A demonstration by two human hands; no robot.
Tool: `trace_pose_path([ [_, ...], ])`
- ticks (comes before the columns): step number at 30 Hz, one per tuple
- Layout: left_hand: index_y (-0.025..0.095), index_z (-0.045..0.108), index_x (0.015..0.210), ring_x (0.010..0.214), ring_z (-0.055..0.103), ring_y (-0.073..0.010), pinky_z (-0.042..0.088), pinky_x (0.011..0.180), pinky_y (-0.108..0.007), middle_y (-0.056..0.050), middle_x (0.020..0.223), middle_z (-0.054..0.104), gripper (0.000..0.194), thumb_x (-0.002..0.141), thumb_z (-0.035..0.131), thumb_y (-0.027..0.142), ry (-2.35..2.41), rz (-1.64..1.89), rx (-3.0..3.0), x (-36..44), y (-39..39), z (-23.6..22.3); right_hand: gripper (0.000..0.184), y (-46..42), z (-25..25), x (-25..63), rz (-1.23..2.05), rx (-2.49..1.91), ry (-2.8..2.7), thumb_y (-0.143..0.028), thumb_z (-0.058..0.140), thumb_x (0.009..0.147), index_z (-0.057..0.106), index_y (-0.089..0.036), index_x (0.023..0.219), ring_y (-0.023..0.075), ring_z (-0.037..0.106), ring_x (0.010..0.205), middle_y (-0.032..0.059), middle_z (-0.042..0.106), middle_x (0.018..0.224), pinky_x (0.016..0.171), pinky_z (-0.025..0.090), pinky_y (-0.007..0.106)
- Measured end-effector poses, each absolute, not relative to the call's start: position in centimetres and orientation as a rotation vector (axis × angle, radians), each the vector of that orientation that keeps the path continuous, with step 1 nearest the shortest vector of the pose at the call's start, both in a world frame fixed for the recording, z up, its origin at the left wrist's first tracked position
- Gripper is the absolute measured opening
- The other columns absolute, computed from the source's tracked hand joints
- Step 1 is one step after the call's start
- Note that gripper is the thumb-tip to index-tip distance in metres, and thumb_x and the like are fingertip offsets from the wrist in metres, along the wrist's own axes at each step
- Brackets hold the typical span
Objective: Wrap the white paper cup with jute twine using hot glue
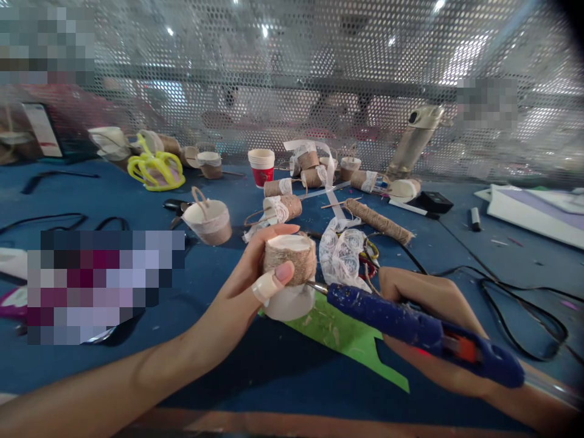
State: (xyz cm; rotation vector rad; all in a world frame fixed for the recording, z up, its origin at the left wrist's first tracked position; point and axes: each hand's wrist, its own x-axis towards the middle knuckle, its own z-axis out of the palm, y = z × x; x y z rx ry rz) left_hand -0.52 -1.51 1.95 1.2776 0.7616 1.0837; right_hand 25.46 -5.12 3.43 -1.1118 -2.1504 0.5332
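My left hand (255,286), with a bandage round its thumb, is closed on a small paper cup (289,304). Brown twine (296,258) is wrapped round the upper part of the cup; its lower part is bare white. In my right hand (424,304) is a blue hot glue gun (387,313), its metal nozzle at the lower edge of the twine. From this view I cannot tell whether the tip touches the cup. A piece of green sheet (342,340) lies on the table below. Behind the cup is a bundle of white lace (342,249).
A roll of twine (378,220) and several twine-wrapped cups lie farther back. One finished-looking cup with a handle (208,222) stands at left. Stacked red-and-white cups (261,167), a yellow wire-like basket (156,170), a metal bottle (415,140) and black cables (524,316) surround the workspace.
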Motion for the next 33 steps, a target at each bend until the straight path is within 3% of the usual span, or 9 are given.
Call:
trace_pose_path([
  [5, 0.039, 0.058, 0.129, 0.123, 0.055, -0.0286, 0.045, 0.095, -0.038, 0.0, 0.137, 0.06, 0.035, 0.094, 0.06, 0.04, 0.754, 1.088, 1.234, -0.3, -1.58, 2.12, 0.025, -5.43, 3.6, 25.25, 0.459, -1.133, -2.143, -0.016, 0.057, 0.079, 0.035, -0.024, 0.07, 0.0108, 0.035, 0.054, -0.0061, 0.04, 0.063, 0.052, 0.028, 0.026],
  [12, 0.038, 0.053, 0.14, 0.111, 0.063, -0.0286, 0.049, 0.088, -0.038, -0.004, 0.131, 0.064, 0.047, 0.093, 0.059, 0.041, 0.758, 1.146, 1.101, -0.07, -1.64, 2.63, 0.027, -4.94, 3.35, 25.5, 0.523, -1.101, -2.077, -0.022, 0.063, 0.076, 0.036, -0.024, 0.069, 0.0101, 0.035, 0.051, -0.0065, 0.043, 0.06, 0.049, 0.029, 0.025],
  [18, 0.033, 0.058, 0.135, 0.115, 0.059, -0.0309, 0.048, 0.085, -0.037, -0.004, 0.127, 0.066, 0.045, 0.091, 0.061, 0.044, 0.763, 1.139, 1.033, -0.01, -1.82, 2.86, 0.029, -4.89, 3.29, 25.41, 0.575, -1.091, -2.083, -0.022, 0.064, 0.076, 0.036, -0.024, 0.07, 0.0101, 0.037, 0.049, -0.0059, 0.044, 0.06, 0.047, 0.029, 0.025],
  [25, 0.035, 0.06, 0.133, 0.109, 0.062, -0.0275, 0.048, 0.088, -0.037, -0.002, 0.116, 0.07, 0.04, 0.094, 0.058, 0.043, 0.747, 1.127, 1.016, -0.15, -1.93, 2.49, 0.028, -5.04, 3.22, 25.42, 0.529, -1.116, -2.096, -0.021, 0.065, 0.075, 0.037, -0.024, 0.07, 0.0103, 0.038, 0.049, -0.0063, 0.044, 0.06, 0.048, 0.03, 0.026],
  [30, 0.035, 0.062, 0.133, 0.104, 0.065, -0.0251, 0.048, 0.09, -0.036, -0.001, 0.117, 0.071, 0.039, 0.096, 0.055, 0.043, 0.734, 1.148, 1.047, -0.31, -2.04, 2.33, 0.024, -5.42, 3.2, 25.24, 0.429, -1.183, -2.083, -0.019, 0.055, 0.085, 0.036, -0.026, 0.071, 0.0151, 0.035, 0.054, -0.0032, 0.041, 0.063, 0.051, 0.027, 0.03],
  [33, 0.036, 0.061, 0.134, 0.115, 0.062, -0.0243, 0.047, 0.097, -0.034, 0.002, 0.128, 0.068, 0.037, 0.098, 0.052, 0.04, 0.723, 1.146, 1.039, -0.41, -1.98, 2.19, 0.023, -5.58, 3.3, 25.23, 0.404, -1.169, -2.11, -0.017, 0.051, 0.088, 0.037, -0.027, 0.074, 0.0174, 0.036, 0.055, -0.0018, 0.042, 0.064, 0.052, 0.028, 0.032],
])
